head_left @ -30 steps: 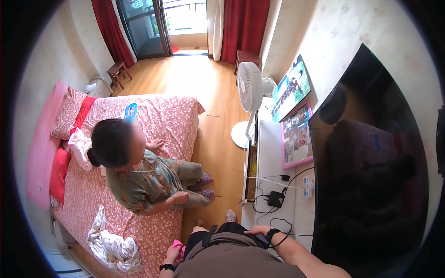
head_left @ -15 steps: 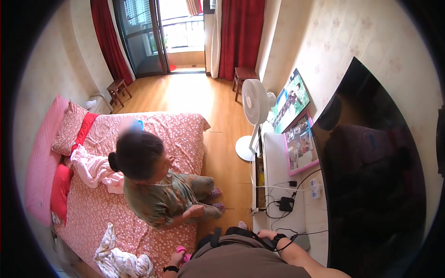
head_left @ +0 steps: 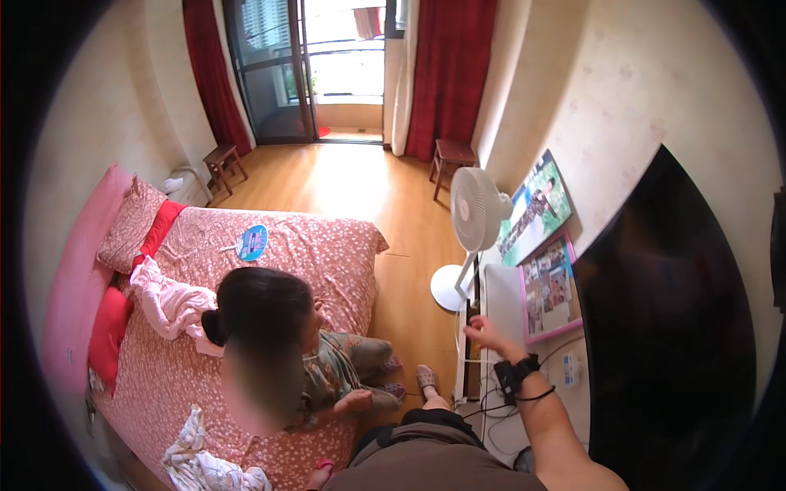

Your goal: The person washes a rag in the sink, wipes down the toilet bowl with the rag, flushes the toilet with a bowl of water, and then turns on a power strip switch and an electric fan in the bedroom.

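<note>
My right hand (head_left: 493, 338) reaches forward over the white TV cabinet (head_left: 499, 299), its fingers loosely bent and apart, with nothing visible in them. It is close to the base of the white standing fan (head_left: 477, 209), without touching the fan's head. A black band (head_left: 517, 372) and a cord circle that wrist. At the bottom edge my left hand (head_left: 316, 478), mostly cut off, is closed on a small pink object (head_left: 326, 464) whose kind I cannot make out. A seated person (head_left: 270, 335) is on the bed just to the left.
The bed (head_left: 319, 245) carries a blue hand fan (head_left: 252, 242), a pink blanket (head_left: 168, 303) and a white patterned cloth (head_left: 205, 466). Cables, a power strip (head_left: 571, 370), framed pictures (head_left: 550, 290) and a large TV (head_left: 671, 327) line the right. Stools (head_left: 453, 155) stand by the balcony door.
My right hand has gone from beside my waist forward over the cabinet. My view has shifted and one foot has come forward. The seated person leans lower, uncovering the blue hand fan.
</note>
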The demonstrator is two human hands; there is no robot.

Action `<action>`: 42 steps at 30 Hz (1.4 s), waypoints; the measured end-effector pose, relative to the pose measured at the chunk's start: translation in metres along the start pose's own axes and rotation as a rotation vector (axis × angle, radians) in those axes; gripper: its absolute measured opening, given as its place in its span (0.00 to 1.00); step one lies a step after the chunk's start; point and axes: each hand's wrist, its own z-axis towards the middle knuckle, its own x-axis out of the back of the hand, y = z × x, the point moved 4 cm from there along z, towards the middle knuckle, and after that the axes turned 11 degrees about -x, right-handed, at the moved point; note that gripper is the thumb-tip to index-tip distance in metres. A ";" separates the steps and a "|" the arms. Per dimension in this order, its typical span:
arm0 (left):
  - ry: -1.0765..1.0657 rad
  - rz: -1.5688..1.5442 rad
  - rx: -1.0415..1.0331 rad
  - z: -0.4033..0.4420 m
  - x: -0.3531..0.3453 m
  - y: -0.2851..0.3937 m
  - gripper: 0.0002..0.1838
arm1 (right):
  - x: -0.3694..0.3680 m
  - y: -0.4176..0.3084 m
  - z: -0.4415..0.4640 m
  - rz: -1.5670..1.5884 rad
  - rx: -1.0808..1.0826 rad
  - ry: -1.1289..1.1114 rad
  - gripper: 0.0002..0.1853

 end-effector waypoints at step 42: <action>0.131 -0.384 -0.170 -0.028 -0.061 0.312 0.12 | 0.212 -0.229 0.374 -0.619 0.460 0.238 0.58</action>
